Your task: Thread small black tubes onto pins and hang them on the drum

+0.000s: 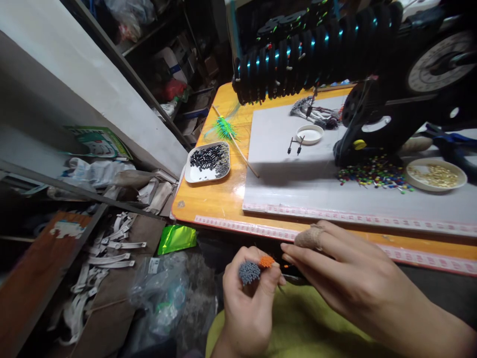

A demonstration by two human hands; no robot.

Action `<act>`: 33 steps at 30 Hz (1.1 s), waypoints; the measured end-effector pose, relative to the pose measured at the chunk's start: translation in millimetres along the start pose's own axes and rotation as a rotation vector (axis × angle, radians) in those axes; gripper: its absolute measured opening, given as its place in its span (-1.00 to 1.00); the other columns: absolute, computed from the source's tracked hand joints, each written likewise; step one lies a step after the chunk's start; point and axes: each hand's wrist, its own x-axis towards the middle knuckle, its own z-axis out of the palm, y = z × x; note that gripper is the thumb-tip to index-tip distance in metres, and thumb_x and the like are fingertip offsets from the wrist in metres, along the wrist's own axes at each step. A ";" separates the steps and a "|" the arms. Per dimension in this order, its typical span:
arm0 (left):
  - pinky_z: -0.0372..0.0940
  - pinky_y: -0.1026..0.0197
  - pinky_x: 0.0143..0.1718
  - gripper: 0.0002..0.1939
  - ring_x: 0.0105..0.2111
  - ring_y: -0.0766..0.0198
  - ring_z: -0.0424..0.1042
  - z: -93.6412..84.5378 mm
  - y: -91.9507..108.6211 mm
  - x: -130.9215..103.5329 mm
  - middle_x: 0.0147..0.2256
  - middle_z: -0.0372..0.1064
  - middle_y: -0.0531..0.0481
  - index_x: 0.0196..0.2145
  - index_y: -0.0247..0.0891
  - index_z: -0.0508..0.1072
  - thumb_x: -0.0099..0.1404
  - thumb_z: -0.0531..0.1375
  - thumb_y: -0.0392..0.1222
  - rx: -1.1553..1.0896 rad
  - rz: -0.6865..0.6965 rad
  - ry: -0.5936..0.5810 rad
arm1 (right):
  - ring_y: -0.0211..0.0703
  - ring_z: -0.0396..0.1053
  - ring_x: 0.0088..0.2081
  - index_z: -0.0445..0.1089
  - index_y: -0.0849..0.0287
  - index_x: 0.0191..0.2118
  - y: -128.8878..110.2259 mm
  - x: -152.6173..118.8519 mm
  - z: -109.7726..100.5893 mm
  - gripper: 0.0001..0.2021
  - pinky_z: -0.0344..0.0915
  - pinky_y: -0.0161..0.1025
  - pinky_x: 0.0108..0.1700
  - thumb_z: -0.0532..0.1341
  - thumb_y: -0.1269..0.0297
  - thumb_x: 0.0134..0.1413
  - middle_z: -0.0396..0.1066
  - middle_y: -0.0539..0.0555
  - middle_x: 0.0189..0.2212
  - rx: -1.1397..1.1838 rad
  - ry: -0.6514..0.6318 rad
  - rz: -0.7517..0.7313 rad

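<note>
My left hand [248,308] is closed around a bundle of thin pieces with grey tips [249,273] and a smaller bunch with orange tips [266,261]. The tips point up between thumb and fingers. Just to its right, my right hand [346,273] has its thumb and fingertips close together, with brown tape wrapped on one finger. A tiny orange tip [285,266] shows near those fingertips. Whether the right fingertips grip it is too small to tell. Both hands are in front of the table edge, above a yellow-green cloth [313,318].
On the orange table [231,199] are a white tray of dark pieces [189,175], a stick [244,158] and a white board [283,191]. Colourful pins [374,171], a dish of gold pieces [434,188] and a black machine [391,114] stand right. Shelves are left.
</note>
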 end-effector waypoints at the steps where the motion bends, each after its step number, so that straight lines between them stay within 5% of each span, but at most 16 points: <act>1: 0.36 0.35 -0.35 -0.79 -0.45 0.38 0.43 -0.2 -1.1 -0.3 -0.43 0.36 0.08 -0.38 -0.23 0.39 0.42 0.30 -0.23 -0.016 -0.009 0.009 | -0.18 0.32 -0.36 0.49 0.26 -0.18 -0.3 0.5 -0.4 -0.85 0.31 -0.22 -0.35 0.17 0.54 0.33 0.45 0.09 -0.41 -0.004 0.000 -0.004; 10: 0.36 0.34 -0.33 -0.80 -0.45 0.40 0.44 -2.6 -6.2 0.7 -0.40 0.38 0.10 -0.35 -0.23 0.41 0.39 0.34 -0.17 -0.098 -0.126 0.041 | -0.16 0.35 -0.36 0.52 0.28 -0.14 -1.6 -2.1 -3.6 -0.84 0.34 -0.22 -0.35 0.19 0.55 0.31 0.48 0.12 -0.38 0.033 0.012 0.002; 18: 0.24 0.33 -0.38 -0.73 -0.48 0.39 0.31 -1.6 -6.1 5.0 -0.50 0.38 0.10 -0.37 -0.25 0.41 0.38 0.36 -0.08 -0.224 -0.235 -0.052 | -0.27 0.47 -0.33 0.55 0.15 -0.04 2.2 2.9 -5.5 -0.80 0.44 -0.40 -0.33 0.24 0.47 0.32 0.51 0.04 -0.36 0.341 0.025 0.091; 28: 0.28 0.40 -0.37 -0.69 -0.47 0.45 0.18 20.6 0.4 14.0 -0.27 0.34 0.07 -0.38 -0.20 0.43 0.25 0.44 -0.01 -0.453 -0.156 0.122 | -0.24 0.50 -0.35 0.54 0.11 -0.19 -8.4 6.1 6.3 -0.84 0.46 -0.35 -0.36 0.30 0.51 0.21 0.52 0.04 -0.36 0.379 0.167 0.224; 33: 0.25 0.46 -0.47 -0.53 -0.57 0.42 -0.04 31.0 9.5 18.9 -0.54 0.04 0.17 -0.48 -0.19 0.27 0.20 0.47 0.07 -0.635 -0.157 0.122 | -0.21 0.47 -0.34 0.48 0.10 -0.23 -8.4 7.2 11.1 -0.85 0.44 -0.30 -0.36 0.26 0.52 0.22 0.47 0.04 -0.36 0.439 0.168 0.260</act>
